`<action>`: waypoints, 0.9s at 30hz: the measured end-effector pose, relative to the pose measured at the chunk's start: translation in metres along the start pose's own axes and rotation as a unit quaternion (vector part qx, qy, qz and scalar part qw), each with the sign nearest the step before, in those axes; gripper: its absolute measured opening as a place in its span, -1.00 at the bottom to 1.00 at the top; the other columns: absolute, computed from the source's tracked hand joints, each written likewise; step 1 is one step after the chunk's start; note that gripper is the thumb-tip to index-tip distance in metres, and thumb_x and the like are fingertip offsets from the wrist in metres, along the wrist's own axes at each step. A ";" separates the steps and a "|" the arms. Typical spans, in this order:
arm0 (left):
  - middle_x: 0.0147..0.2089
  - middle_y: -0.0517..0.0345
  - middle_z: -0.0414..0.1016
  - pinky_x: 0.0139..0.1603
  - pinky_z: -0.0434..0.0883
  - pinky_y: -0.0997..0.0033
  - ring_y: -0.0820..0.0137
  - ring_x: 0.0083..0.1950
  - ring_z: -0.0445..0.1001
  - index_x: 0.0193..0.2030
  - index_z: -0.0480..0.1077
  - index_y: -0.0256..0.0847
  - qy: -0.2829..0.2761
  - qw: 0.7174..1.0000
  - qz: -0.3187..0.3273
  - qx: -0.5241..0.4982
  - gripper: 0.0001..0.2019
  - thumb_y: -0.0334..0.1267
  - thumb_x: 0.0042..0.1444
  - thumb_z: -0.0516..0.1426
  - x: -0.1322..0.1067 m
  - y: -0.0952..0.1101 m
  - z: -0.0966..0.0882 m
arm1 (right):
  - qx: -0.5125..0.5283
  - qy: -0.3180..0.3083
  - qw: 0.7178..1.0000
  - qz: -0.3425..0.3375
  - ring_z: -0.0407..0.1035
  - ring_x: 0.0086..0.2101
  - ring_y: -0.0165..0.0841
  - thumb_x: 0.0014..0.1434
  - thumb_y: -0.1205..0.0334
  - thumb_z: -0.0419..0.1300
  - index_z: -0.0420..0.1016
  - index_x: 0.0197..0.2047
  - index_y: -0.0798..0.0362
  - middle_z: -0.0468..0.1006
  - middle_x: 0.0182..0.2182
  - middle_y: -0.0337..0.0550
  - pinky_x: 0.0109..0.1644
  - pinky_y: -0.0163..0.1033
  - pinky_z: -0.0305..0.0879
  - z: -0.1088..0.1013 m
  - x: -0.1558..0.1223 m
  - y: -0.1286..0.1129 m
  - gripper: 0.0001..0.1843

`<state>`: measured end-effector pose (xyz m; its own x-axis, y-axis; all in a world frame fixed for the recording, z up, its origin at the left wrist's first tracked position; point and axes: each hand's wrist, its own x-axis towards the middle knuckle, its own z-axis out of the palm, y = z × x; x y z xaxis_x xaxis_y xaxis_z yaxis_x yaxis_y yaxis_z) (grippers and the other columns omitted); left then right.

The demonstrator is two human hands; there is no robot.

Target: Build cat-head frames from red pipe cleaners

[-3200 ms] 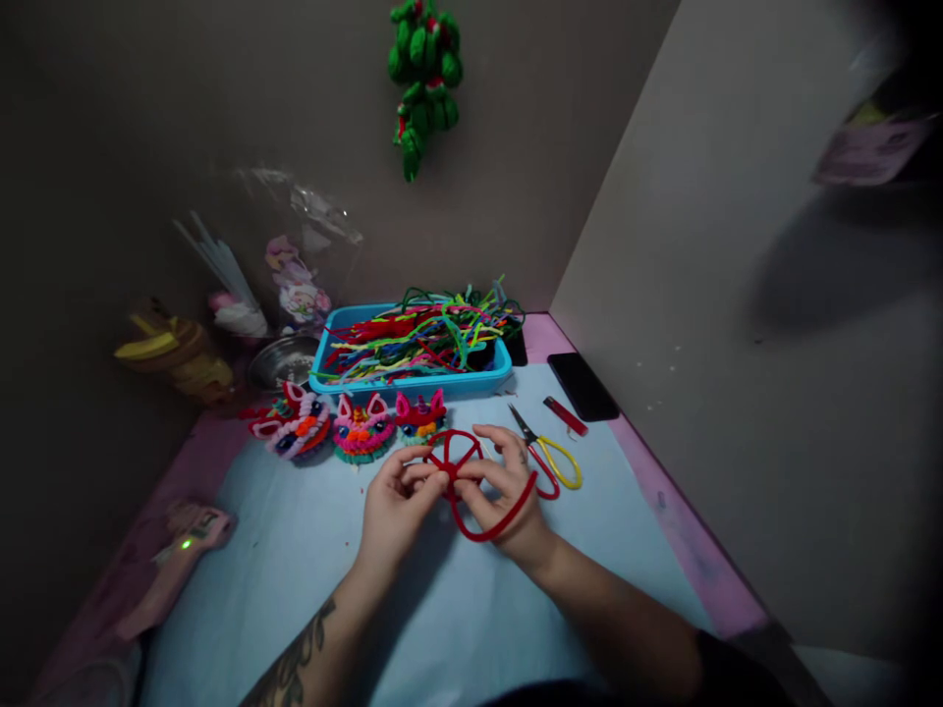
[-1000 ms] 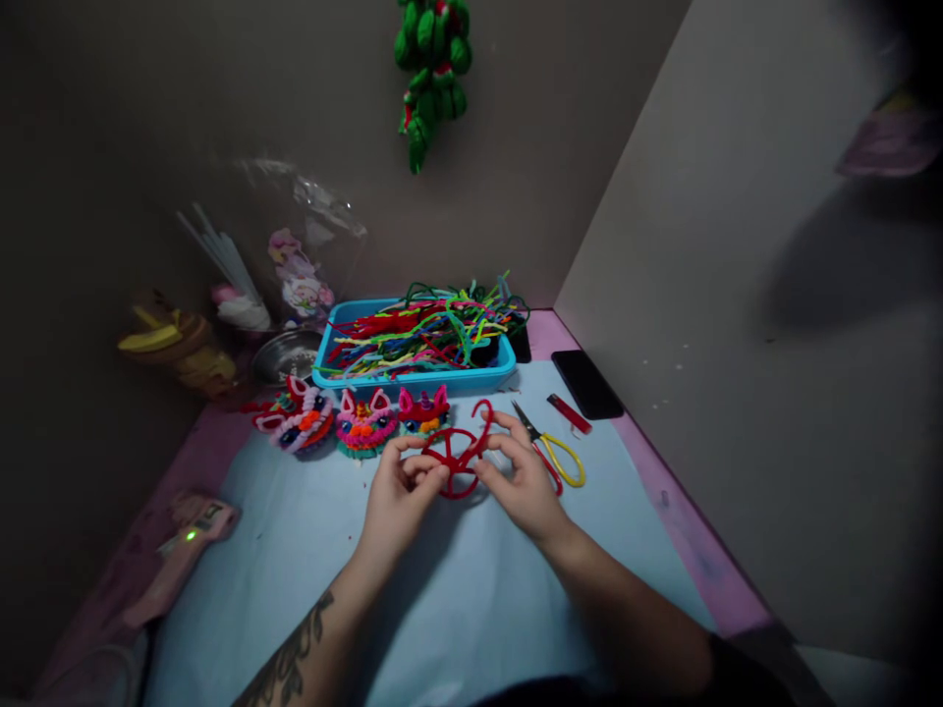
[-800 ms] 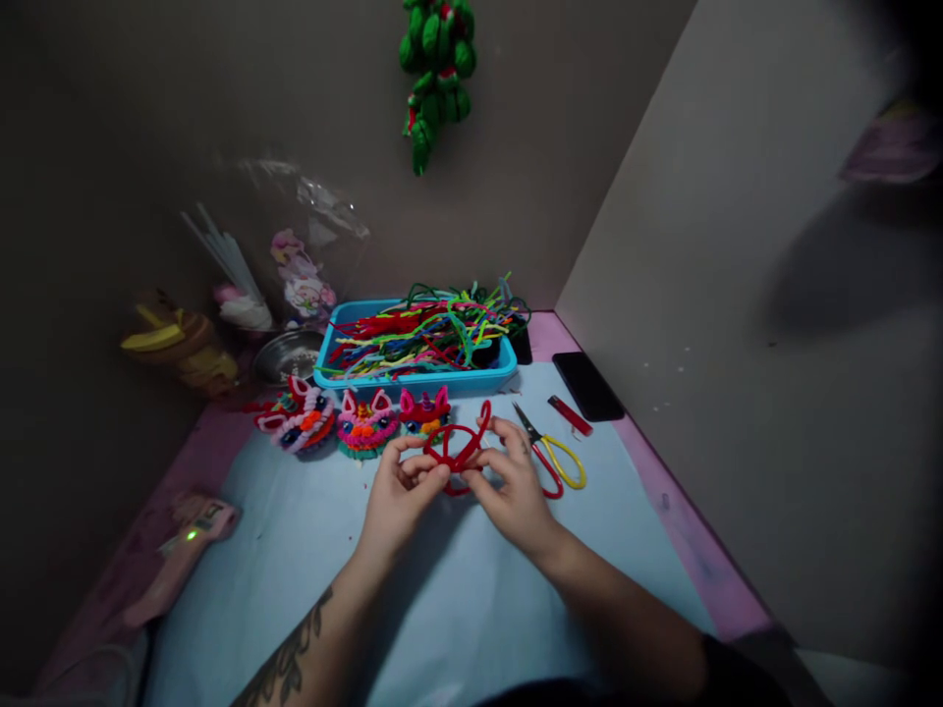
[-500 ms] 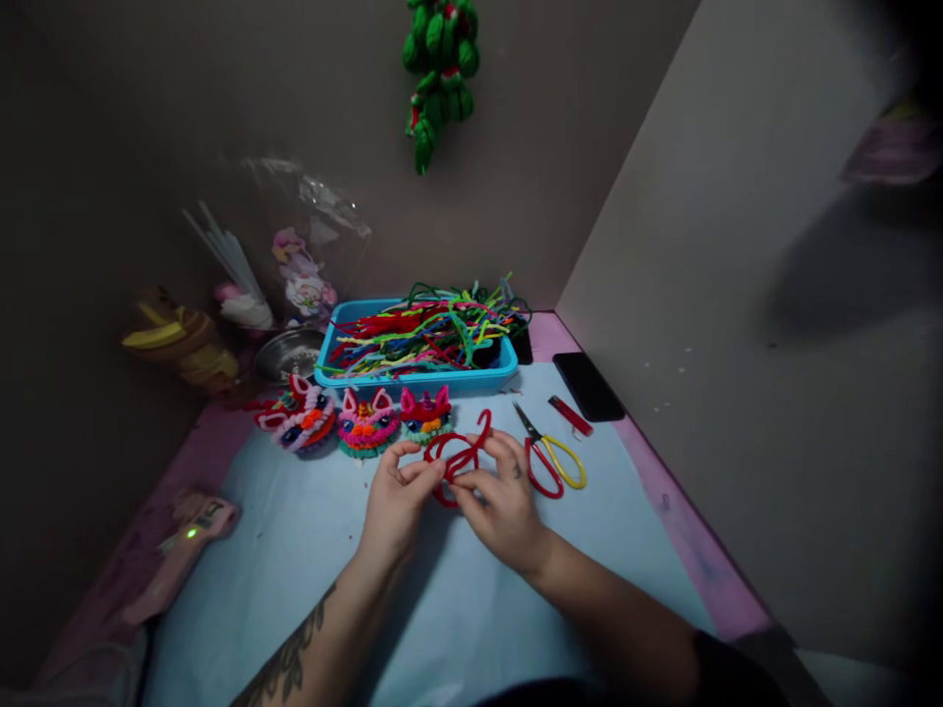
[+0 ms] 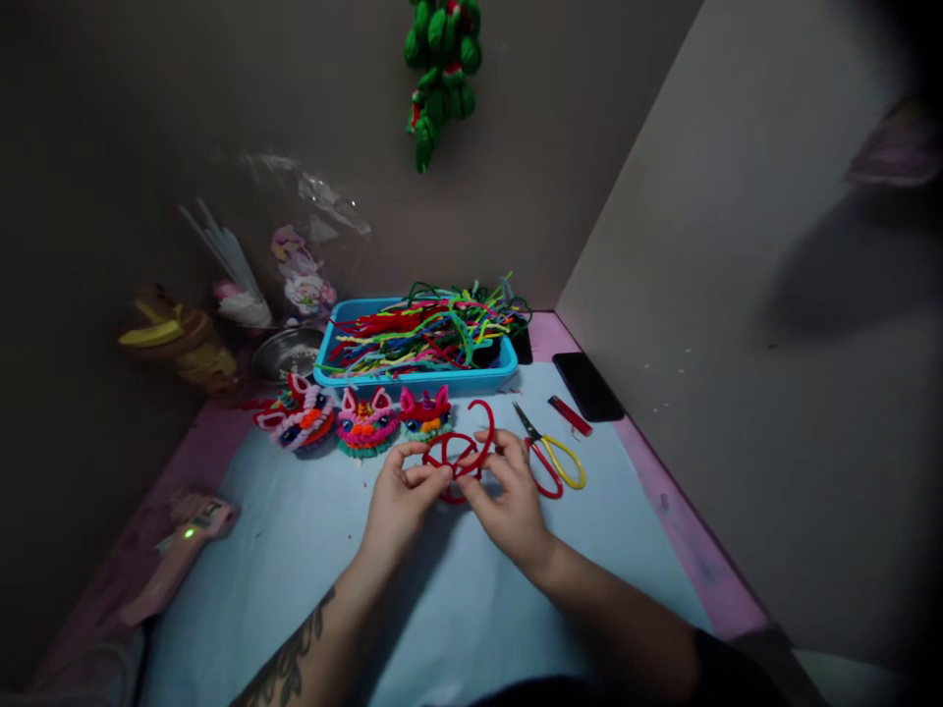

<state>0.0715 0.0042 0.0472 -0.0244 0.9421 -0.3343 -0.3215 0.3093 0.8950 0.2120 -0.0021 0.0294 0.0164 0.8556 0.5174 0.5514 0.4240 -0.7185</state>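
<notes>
Between my hands is a round red frame of bent pipe cleaners (image 5: 446, 444), with spokes crossing its middle and one loose end curling up on the right. My left hand (image 5: 402, 496) pinches the frame's left side between thumb and fingers. On the other side, my right hand (image 5: 510, 496) has its thumb and fingers closed on the red pipe cleaner near the centre. The fingertips hide part of the crossing. Just right of my right hand lie scissors (image 5: 546, 447) with one red and one yellow handle.
Behind my hands stand lion-head figures (image 5: 366, 424) of coloured pipe cleaners. A blue basket (image 5: 416, 384) heaped with pipe cleaners is farther back. To the right lie a red lighter-like stick (image 5: 571, 416) and a black phone (image 5: 589, 386). A pink glue gun (image 5: 177, 570) rests at left.
The red frame has turned a little, and its spokes show more plainly. Its loose end now curves over to the left at the top. My right hand's fingers have shifted slightly.
</notes>
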 end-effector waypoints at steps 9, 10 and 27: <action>-0.61 0.32 0.47 -0.54 0.15 0.58 0.53 -0.63 0.33 -0.24 0.14 -0.16 -0.074 0.995 0.023 0.062 -0.53 -0.17 -0.17 0.33 -0.002 -0.004 -0.003 | 0.096 -0.039 0.987 0.122 0.26 0.02 -0.19 0.02 0.26 0.27 0.50 -0.50 0.01 0.35 -0.06 -0.09 0.12 -0.08 0.18 -0.003 0.008 0.006 -0.91; -0.61 0.33 0.46 -0.54 0.13 0.59 0.53 -0.63 0.32 -0.23 0.14 -0.16 -0.079 0.995 0.022 0.065 -0.53 -0.17 -0.17 0.33 -0.002 -0.004 -0.003 | 0.112 -0.047 0.983 0.139 0.27 0.02 -0.20 0.01 0.26 0.28 0.48 -0.53 0.02 0.35 -0.06 -0.09 0.12 -0.09 0.18 -0.003 0.009 0.007 -0.88; -0.61 0.32 0.47 -0.53 0.18 0.60 0.50 -0.60 0.39 -0.25 0.12 -0.16 0.045 0.998 -0.017 -0.031 -0.39 -0.23 -0.39 0.40 0.008 0.011 -0.006 | 0.098 -0.076 0.992 0.039 0.22 0.06 -0.18 0.12 0.25 0.19 0.52 -0.19 -0.07 0.27 0.01 -0.06 0.13 -0.03 0.19 -0.008 0.009 0.008 -0.83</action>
<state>0.0616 0.0141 0.0529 -0.0955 0.9149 -0.3922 -0.3823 0.3301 0.8631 0.2231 0.0061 0.0319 -0.0822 0.9164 0.3917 0.3808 0.3921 -0.8374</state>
